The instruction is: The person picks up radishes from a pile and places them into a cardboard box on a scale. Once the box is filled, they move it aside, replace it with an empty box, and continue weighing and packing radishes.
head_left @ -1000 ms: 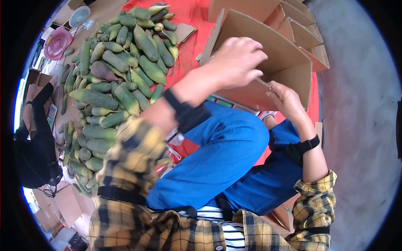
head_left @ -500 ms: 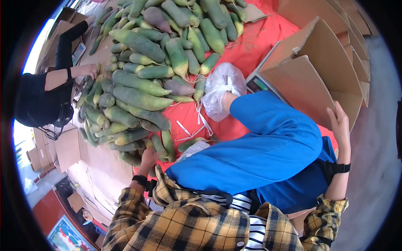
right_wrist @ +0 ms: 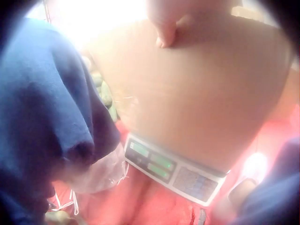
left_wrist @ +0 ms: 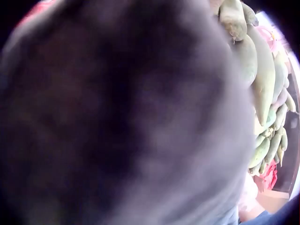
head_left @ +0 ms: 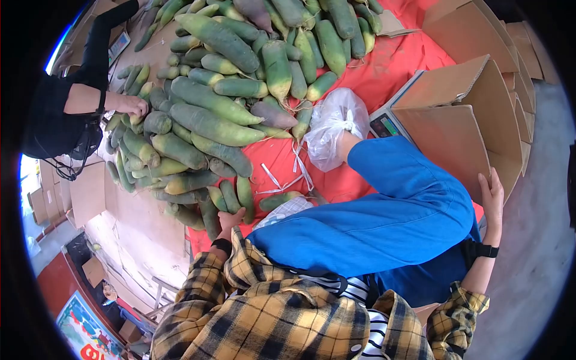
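Green radishes (head_left: 210, 123) lie heaped at left and centre in the head view. At the heap's lower edge, my left hand (head_left: 230, 221) grips the near end of a small green radish (head_left: 230, 195), its fingers partly hidden. My right hand (head_left: 493, 201) holds the near edge of an open cardboard box (head_left: 441, 132), which stands tilted on a digital scale (head_left: 382, 125). In the right wrist view, a digit of the right hand (right_wrist: 187, 16) presses on the cardboard (right_wrist: 187, 93) above the lit scale (right_wrist: 150, 161). Dark blur covers most of the left wrist view.
More cardboard boxes (head_left: 471, 33) stand at upper right. A clear plastic bag (head_left: 337, 129) covers the foot beside the scale, on the red sheet (head_left: 276, 168). Another person's hand (head_left: 133, 106) touches the heap's left side. White ties (head_left: 297, 168) lie on the sheet.
My left hand has left the box and come down to the heap's near edge. The right hand has stayed at the box, and the head view has swung toward the left.
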A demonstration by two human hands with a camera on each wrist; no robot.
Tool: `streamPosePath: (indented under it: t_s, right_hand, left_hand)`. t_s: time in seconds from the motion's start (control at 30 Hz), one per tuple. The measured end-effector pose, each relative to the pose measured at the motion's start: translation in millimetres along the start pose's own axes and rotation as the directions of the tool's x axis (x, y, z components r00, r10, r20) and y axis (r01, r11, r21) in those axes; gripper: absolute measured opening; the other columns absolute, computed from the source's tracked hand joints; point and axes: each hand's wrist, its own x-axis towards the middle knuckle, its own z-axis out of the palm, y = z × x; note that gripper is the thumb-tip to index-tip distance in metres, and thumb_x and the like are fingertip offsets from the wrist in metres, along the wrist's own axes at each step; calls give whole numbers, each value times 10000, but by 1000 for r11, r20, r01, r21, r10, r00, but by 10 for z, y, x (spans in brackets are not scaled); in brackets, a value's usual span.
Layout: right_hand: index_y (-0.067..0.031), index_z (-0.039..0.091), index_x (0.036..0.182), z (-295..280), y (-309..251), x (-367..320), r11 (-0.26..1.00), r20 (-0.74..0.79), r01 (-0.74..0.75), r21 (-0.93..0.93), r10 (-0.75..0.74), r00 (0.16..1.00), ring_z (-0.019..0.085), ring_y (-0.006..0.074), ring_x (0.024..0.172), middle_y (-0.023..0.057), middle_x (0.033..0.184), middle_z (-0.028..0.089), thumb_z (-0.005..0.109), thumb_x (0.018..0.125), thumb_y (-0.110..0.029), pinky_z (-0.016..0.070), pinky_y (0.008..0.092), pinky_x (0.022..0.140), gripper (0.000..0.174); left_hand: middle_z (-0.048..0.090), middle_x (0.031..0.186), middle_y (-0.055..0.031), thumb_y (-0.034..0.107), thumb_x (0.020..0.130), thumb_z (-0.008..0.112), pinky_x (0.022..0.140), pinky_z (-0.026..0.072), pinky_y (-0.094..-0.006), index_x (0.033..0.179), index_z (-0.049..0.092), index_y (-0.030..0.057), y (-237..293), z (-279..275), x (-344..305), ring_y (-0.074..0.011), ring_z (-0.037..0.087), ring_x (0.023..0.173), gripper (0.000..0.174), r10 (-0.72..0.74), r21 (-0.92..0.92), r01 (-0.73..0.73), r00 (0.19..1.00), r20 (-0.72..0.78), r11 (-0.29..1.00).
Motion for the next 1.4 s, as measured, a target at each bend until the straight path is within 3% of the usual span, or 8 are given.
streamPosePath:
  t_s: [0.33, 0.4, 0.43, 0.47, 0.7, 0.87, 1.27, 1.4]
  right_hand:
    - [5, 550, 1138, -5, 59, 13, 982, 5, 97, 160, -99, 995, 570, 160, 801, 84, 857, 618, 579, 898, -119, 456, 302, 712, 272]
    - [2, 552, 1125, -205, -28, -38, 998, 35, 48, 40, -49, 998, 616, 248, 887, 156, 957, 638, 590, 886, -139, 467, 323, 774, 280]
    - [15, 546, 1125, -175, -155, 16, 999, 95, 44, -20, -42, 995, 621, 290, 913, 193, 991, 632, 605, 879, -154, 465, 331, 795, 305]
    - [1, 546, 1093, -136, -137, 14, 997, 53, 70, -14, -70, 996, 601, 333, 905, 201, 965, 618, 600, 876, -157, 463, 348, 777, 274]
    - [-81, 563, 1037, -109, -92, -8, 992, 35, 122, -33, -121, 992, 588, 346, 927, 146, 966, 625, 572, 870, -194, 471, 414, 771, 201]
    - [-69, 573, 1059, -116, -85, -39, 990, 13, 142, -14, -142, 990, 589, 347, 943, 153, 984, 628, 589, 864, -179, 476, 399, 788, 225]
    - [-7, 539, 1085, -60, -153, -36, 999, 36, 33, 4, -33, 999, 569, 204, 735, 143, 835, 615, 569, 904, -151, 454, 327, 689, 234]
    - [-1, 544, 1082, -64, -212, -42, 999, 67, -32, 9, 31, 997, 471, 146, 639, 88, 723, 548, 560, 909, -146, 428, 273, 643, 226]
  left_hand:
    - [618, 702, -93, 380, 806, 624, 550, 504, -339, 913, 593, -60, 644, -473, -592, -202, 627, 617, 454, 121, -275, -11, 913, 390, 961]
    - [596, 720, -102, 396, 802, 616, 511, 482, -343, 974, 585, -8, 624, -781, -91, -177, 606, 628, 441, 310, 21, -429, 686, 659, 903]
    - [587, 717, -119, 336, 811, 606, 513, 502, -335, 982, 569, 5, 1299, -880, -734, -201, 614, 609, 374, -52, -9, 66, 847, 529, 998]
    - [590, 733, -125, 292, 816, 592, 521, 518, -322, 990, 551, -7, 1627, -949, -1004, -225, 618, 595, 348, 51, -27, -43, 794, 606, 999]
    - [578, 1047, -80, 133, 762, 662, 835, 471, -289, 1234, 457, -29, 3680, -354, -2759, -127, 553, 958, 540, 830, -365, -909, -41, 556, 200]
    - [583, 852, -86, 211, 778, 695, 620, 458, -276, 1171, 506, -8, 4572, 495, -3853, -152, 554, 709, 488, 846, -281, -908, -398, 354, -310]
    - [559, 722, -187, 230, 786, 629, 601, 448, -440, 841, 527, 21, 2174, 73, -839, -365, 571, 685, 239, 649, 223, -947, 321, 690, 232]
    - [582, 799, -152, 241, 776, 679, 672, 487, -408, 972, 574, 24, 1061, 118, -292, -296, 611, 763, 311, 567, 302, -927, 374, 734, 221]
